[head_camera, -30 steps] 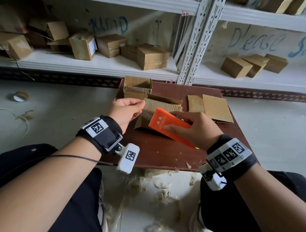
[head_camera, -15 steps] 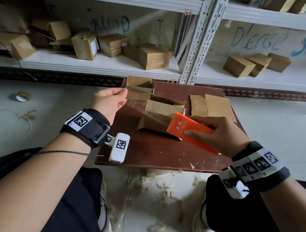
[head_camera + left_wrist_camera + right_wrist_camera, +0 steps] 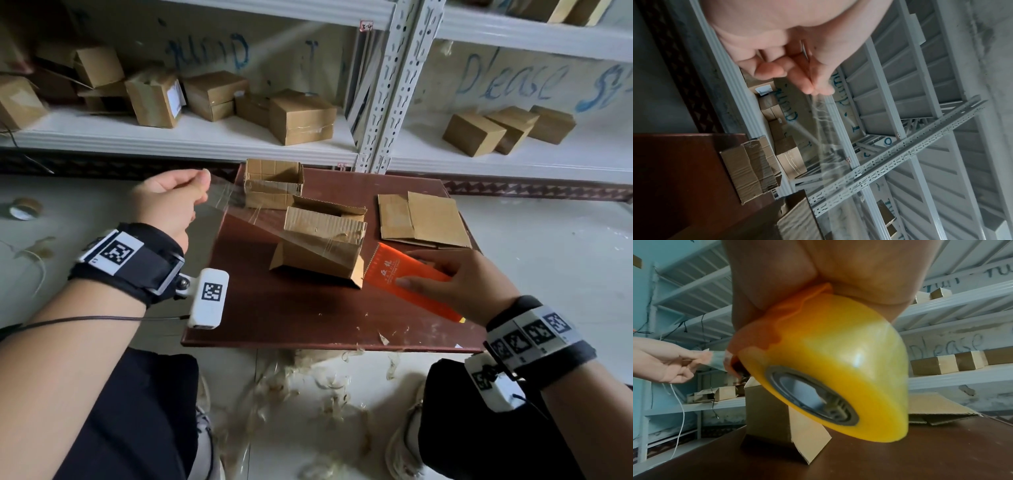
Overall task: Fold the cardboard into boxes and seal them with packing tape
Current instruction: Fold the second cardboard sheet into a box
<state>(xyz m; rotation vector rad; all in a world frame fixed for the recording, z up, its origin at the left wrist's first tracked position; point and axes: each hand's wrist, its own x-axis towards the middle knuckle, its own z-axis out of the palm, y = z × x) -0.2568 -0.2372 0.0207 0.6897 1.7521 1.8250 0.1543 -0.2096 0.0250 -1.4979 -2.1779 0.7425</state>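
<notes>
- A tape roll [image 3: 21, 209] lies on the floor at the far left, well apart from the table [image 3: 308, 315].
- A white shelf [image 3: 191, 137] behind carries a cluster of taped boxes [image 3: 301, 116].
- The left hand [image 3: 168, 202] is raised off the table's left edge, thumb and fingertips [image 3: 807, 87] pinching the free end of the clear tape strip [image 3: 260, 226]; the other fingers are curled.
- The tape strip runs taut from that pinch down and to the right, crossing over the box being worked on.
- An open-topped box [image 3: 274, 183] stands at the table's far left corner.
- The half-folded box [image 3: 322, 253] sits near the table's middle, its upper flaps open and one side flap sticking out to the lower right, touching the table.
- The orange tape dispenser [image 3: 407, 274] is just right of that box, its toothed edge beside the box's right corner; the yellowish tape roll [image 3: 830, 363] hangs beneath it, above the table.
- The right hand [image 3: 469, 284] grips the tape dispenser from above, fingers wrapped over its top.
- Flat cardboard blanks [image 3: 424, 219] lie on the table's far right part.
- Three more closed boxes [image 3: 507, 128] sit on the right shelf.
</notes>
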